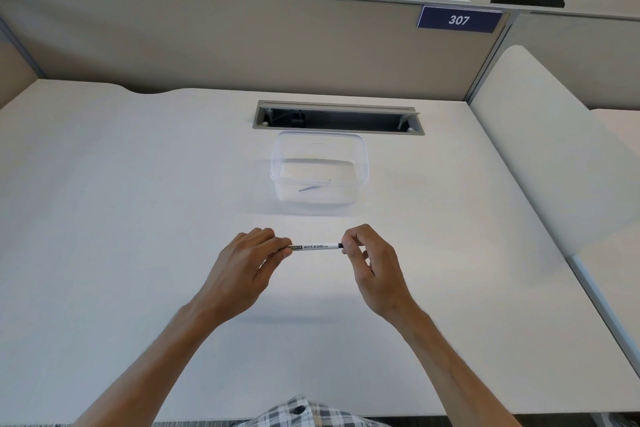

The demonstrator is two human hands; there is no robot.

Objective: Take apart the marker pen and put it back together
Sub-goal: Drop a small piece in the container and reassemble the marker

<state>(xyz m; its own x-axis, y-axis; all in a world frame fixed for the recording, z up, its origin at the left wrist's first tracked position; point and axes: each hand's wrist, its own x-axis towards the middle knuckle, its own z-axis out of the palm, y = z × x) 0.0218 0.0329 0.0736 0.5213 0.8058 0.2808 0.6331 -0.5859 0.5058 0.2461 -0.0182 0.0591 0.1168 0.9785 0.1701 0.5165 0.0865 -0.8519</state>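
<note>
Holding the marker pen [315, 247] level above the white desk [104, 218], the person grips it at both ends in the head view. The left hand [242, 270] closes its grip on the pen's left end, thumb and forefinger pinching the barrel just beside the black "MARKER" label; the tip of that end is hidden under the fingers. The right hand [372, 267] closes its grip on the pen's right end, fingertips pinching around a short black section where the white barrel stops. Between the two grips the barrel lies bare, its print "WHITE BOARD" readable, running left to right across the view. The pen is clear of the desk surface, and a soft shadow falls on the desk beneath the hands. Beyond the pen, farther from the person, a clear plastic container [320, 170] stands on the desk, well apart from both hands; a thin dark item lies inside it, too faint to identify. Behind the container a cable slot [337, 118] opens in the desk. A partition [242, 42] carries a blue sign [459, 20] reading 307.
</note>
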